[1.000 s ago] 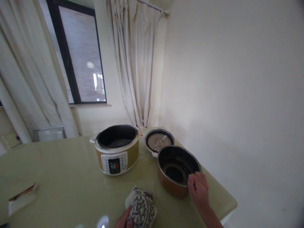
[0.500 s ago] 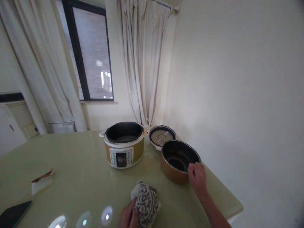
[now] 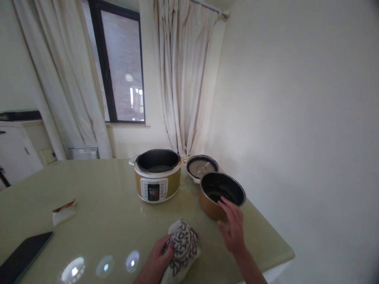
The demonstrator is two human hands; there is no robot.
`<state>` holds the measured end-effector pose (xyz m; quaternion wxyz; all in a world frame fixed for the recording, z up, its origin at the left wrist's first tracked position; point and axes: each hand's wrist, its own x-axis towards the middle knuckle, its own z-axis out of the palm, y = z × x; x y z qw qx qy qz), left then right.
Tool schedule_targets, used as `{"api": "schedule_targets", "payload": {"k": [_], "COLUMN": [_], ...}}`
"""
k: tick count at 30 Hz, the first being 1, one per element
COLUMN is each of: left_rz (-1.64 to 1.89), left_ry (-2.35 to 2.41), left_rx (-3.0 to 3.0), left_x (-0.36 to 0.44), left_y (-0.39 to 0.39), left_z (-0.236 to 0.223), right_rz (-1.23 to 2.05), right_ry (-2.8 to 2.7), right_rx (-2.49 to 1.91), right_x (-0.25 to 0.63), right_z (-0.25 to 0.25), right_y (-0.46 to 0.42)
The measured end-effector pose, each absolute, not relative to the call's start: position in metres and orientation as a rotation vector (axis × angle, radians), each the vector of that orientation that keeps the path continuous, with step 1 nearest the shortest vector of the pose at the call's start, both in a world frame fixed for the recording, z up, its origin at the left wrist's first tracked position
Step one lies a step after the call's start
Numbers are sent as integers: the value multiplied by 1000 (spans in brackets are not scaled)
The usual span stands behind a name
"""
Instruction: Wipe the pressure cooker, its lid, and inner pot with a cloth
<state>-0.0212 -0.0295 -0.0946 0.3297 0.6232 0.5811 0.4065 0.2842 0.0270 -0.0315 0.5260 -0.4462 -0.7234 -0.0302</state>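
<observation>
A patterned grey-and-white cloth (image 3: 184, 246) is bunched up in my left hand (image 3: 161, 254), low in the middle of the view. My right hand (image 3: 233, 228), fingers spread and holding nothing, is in front of the near side of the inner pot (image 3: 211, 203). That pot is copper-brown outside and dark inside, and stands upright on the table. Whether my right fingertips touch its rim I cannot tell. Left of it stands the cooker body (image 3: 174, 181), white and gold with a control panel, its dark top uncovered. A round lid (image 3: 197, 166) lies behind the pot, underside up.
The glossy green table (image 3: 100, 197) reflects several lamps. At its left lie a small clear packet (image 3: 64, 213) and a dark flat tablet-like object (image 3: 25, 254). A plain wall (image 3: 296, 138) runs along the right. Curtains (image 3: 183, 79) and a window (image 3: 124, 63) are behind.
My right hand has let go of the pot's rim, opened and moved left. My left hand still grips the cloth. The view has shifted slightly left.
</observation>
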Motion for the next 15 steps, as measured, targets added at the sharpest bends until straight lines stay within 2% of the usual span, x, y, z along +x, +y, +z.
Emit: {"api": "schedule_targets", "payload": {"k": [3, 6, 9, 12, 15], "left_rz": [900, 757, 920, 1131, 833], "left_ry": [1268, 1038, 1237, 1763, 2115], "left_rx": [1950, 2451, 2656, 2652, 2607], "left_x": [-15, -10, -21, -48, -75], "left_y": [-15, 5, 40, 85, 119], "left_z": [-65, -12, 47, 89, 105], "right_rz": [719, 1194, 1322, 1299, 1267], "right_ry": [-1809, -1547, -1186, -991, -994], "right_rx": [-939, -938, -1071, -1202, -1197], "right_x": [241, 213, 208, 214, 217], "right_z": [-53, -68, -75, -78, -79], "right_y": [-5, -15, -9, -5, -6]}}
